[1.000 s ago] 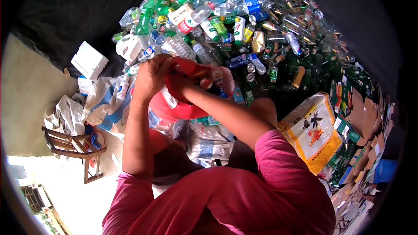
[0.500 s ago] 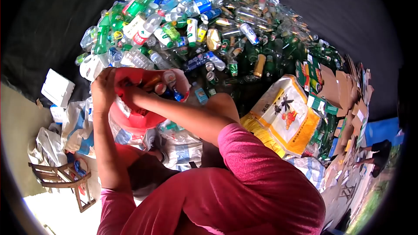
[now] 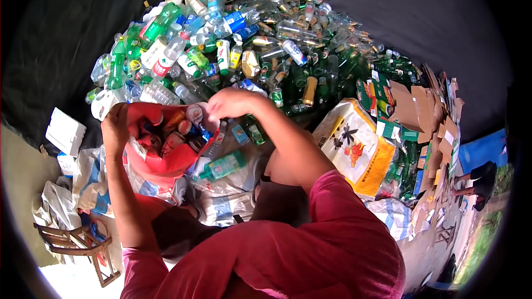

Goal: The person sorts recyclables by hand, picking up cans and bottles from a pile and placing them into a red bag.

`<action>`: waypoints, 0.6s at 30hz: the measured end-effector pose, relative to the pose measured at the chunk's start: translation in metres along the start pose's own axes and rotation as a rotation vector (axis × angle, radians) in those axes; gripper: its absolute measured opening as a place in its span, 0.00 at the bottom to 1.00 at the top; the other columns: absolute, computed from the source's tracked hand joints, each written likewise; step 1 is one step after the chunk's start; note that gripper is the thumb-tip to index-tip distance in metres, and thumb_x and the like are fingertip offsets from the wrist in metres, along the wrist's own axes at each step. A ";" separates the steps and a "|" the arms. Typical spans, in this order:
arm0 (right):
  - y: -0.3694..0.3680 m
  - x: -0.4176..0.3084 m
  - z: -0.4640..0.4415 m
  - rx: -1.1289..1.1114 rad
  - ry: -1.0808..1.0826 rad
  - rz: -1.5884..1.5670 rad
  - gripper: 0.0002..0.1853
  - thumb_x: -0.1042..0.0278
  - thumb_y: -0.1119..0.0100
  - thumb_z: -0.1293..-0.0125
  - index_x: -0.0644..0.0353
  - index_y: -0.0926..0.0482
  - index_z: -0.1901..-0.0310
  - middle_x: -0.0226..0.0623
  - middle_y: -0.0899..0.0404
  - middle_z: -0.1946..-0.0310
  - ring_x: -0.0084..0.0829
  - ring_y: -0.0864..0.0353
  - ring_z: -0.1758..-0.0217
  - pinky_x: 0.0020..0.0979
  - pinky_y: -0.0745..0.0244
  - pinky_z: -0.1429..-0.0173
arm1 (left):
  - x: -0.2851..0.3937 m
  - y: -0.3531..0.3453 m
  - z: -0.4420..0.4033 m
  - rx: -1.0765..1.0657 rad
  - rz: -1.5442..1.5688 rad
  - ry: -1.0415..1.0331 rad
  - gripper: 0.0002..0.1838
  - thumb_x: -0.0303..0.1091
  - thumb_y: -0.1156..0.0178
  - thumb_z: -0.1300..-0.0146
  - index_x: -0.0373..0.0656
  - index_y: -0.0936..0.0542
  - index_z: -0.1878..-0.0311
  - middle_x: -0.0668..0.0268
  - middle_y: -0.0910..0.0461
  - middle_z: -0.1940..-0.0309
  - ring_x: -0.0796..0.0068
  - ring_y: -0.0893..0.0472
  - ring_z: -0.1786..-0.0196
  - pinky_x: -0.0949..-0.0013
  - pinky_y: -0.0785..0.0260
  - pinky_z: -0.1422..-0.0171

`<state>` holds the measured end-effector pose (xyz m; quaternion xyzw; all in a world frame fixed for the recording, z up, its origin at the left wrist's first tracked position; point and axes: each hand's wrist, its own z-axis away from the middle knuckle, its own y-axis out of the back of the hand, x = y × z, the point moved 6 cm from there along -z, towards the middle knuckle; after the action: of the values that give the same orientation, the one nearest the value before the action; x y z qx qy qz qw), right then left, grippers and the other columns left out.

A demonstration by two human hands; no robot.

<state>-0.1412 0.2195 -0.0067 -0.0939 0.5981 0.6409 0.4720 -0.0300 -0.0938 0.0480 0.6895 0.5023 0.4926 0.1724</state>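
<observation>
A red plastic bag (image 3: 148, 165) stands between my legs, its mouth wide and several drink cans (image 3: 172, 143) inside. My left hand (image 3: 114, 128) is closed on the left part of its rim. At the right part of the rim, my right hand (image 3: 233, 103) pinches the edge, fingers bent together and partly hidden. Just below that hand, a clear plastic bottle (image 3: 217, 139) leans against the bag. A green-tinted bottle (image 3: 223, 166) lies on the woven sheet (image 3: 221, 202) near my right knee.
A big heap of plastic bottles, cans and glass bottles (image 3: 266, 41) rises ahead. To the right lie a yellow-and-white sack (image 3: 357, 147) and stacked cardboard (image 3: 426, 108). On the left are a white foam box (image 3: 65, 132) and a wooden chair (image 3: 72, 241). Another person's legs (image 3: 481, 182) show far right.
My right hand has come up out of the bag and moved right to its rim. The bag's mouth is wider and shows more cans. My left hand keeps its hold.
</observation>
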 end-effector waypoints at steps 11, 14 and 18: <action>0.084 0.318 0.249 1.591 -0.300 -0.871 0.14 0.70 0.38 0.31 0.56 0.20 0.45 0.33 0.15 0.62 0.26 0.15 0.62 0.24 0.22 0.62 | 0.001 -0.006 -0.006 -0.053 -0.108 -0.112 0.12 0.33 0.44 0.26 0.35 0.17 0.53 0.48 0.15 0.58 0.44 0.15 0.55 0.59 0.24 0.51; -0.006 0.451 0.244 1.371 -0.421 -1.189 0.10 0.66 0.40 0.36 0.61 0.19 0.57 0.43 0.17 0.70 0.39 0.14 0.69 0.34 0.20 0.65 | 0.008 -0.004 -0.009 -0.068 -0.084 -0.012 0.12 0.33 0.44 0.26 0.34 0.17 0.53 0.48 0.15 0.59 0.44 0.16 0.55 0.59 0.24 0.50; -0.046 0.486 0.225 1.218 -1.024 0.086 0.22 0.48 0.38 0.41 0.62 0.20 0.59 0.54 0.18 0.58 0.61 0.18 0.53 0.53 0.21 0.50 | 0.008 -0.004 -0.012 -0.067 -0.031 0.091 0.13 0.34 0.44 0.27 0.33 0.17 0.52 0.47 0.15 0.61 0.46 0.15 0.57 0.60 0.25 0.50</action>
<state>-0.2691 0.6442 -0.3107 0.5099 0.5551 0.1825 0.6313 -0.0427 -0.0885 0.0543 0.6522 0.5037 0.5372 0.1799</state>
